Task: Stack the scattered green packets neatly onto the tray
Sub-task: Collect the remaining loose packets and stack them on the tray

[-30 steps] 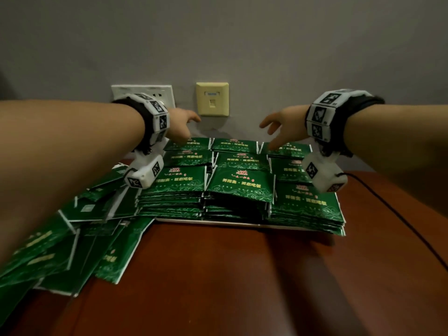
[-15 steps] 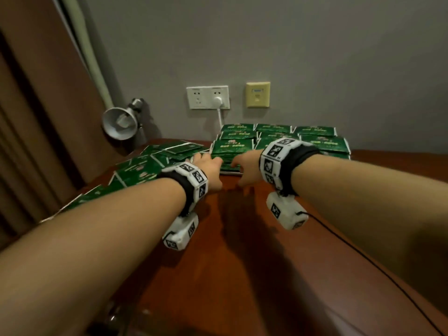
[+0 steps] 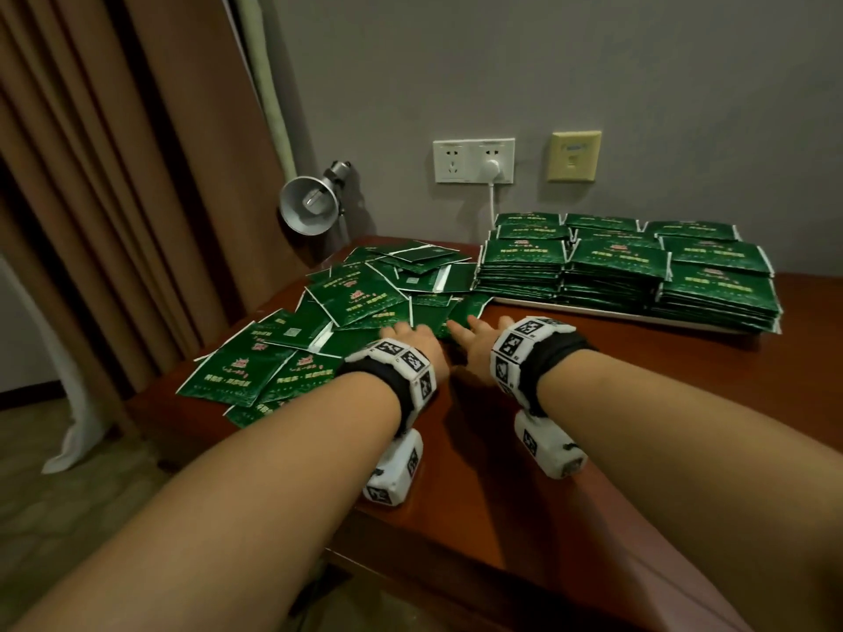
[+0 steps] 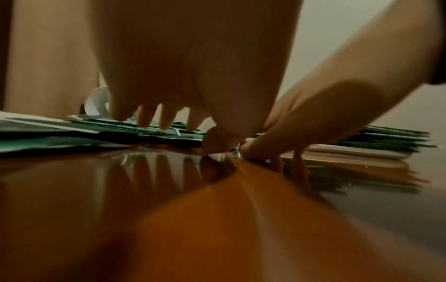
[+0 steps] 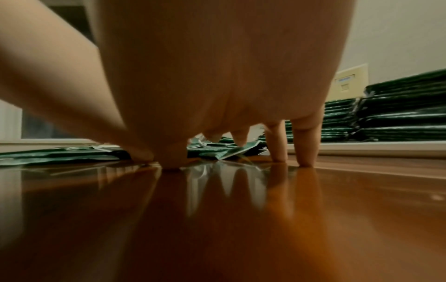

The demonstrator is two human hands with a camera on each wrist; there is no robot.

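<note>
Scattered green packets (image 3: 356, 298) lie in a loose heap on the left half of the brown table. Neat stacks of green packets (image 3: 616, 262) fill the white tray (image 3: 616, 313) at the back right. My left hand (image 3: 410, 335) and right hand (image 3: 479, 333) sit side by side, palms down, at the heap's near right edge. The left wrist view shows the left hand (image 4: 169, 126) with straight fingers over the packets (image 4: 72, 129). The right hand (image 5: 229, 145) has two fingers (image 5: 306, 143) on the bare wood, with the others over a packet (image 5: 229, 152). Neither hand grips anything.
A metal clip lamp (image 3: 310, 209) points at the table's back left corner. A wall socket (image 3: 474, 160) with a white plug and cord sits above the tray. Brown curtains (image 3: 114, 175) hang at the left. Bare tabletop (image 3: 593, 403) lies in front of the tray.
Both hands have drawn back from over the tray's stacks and moved left and down to the near edge of the scattered heap. The head view has swung left.
</note>
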